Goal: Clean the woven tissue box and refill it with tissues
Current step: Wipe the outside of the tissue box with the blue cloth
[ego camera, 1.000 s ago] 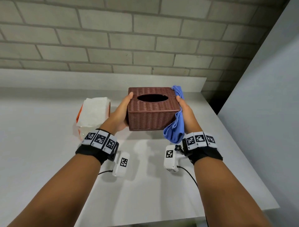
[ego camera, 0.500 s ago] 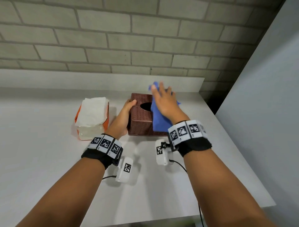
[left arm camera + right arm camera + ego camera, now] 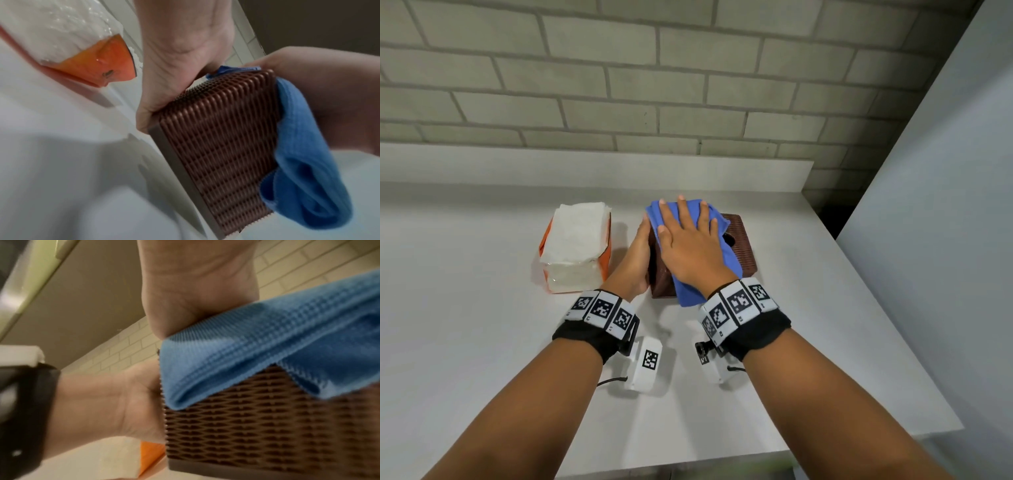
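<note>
The brown woven tissue box (image 3: pixel 740 247) stands on the white counter (image 3: pixel 465 325), mostly covered by my hands. A blue cloth (image 3: pixel 690 295) lies over its top and hangs down the near side. My right hand (image 3: pixel 688 236) lies flat on the cloth with fingers spread, pressing it onto the box top. My left hand (image 3: pixel 637 257) lies along the box's left side, palm against the weave. The left wrist view shows the box (image 3: pixel 222 146) with the cloth (image 3: pixel 304 178) draped beside it. The oval opening is half hidden by the cloth.
A pack of white tissues in clear and orange wrap (image 3: pixel 575 246) sits just left of the box, close to my left hand. A brick wall with a low ledge (image 3: pixel 619 168) runs behind. A grey panel (image 3: pixel 945 240) borders the counter's right edge.
The box, held up between both hands a second ago, now stands on the counter. My right hand moved onto the top with the cloth and has slid left across it.
</note>
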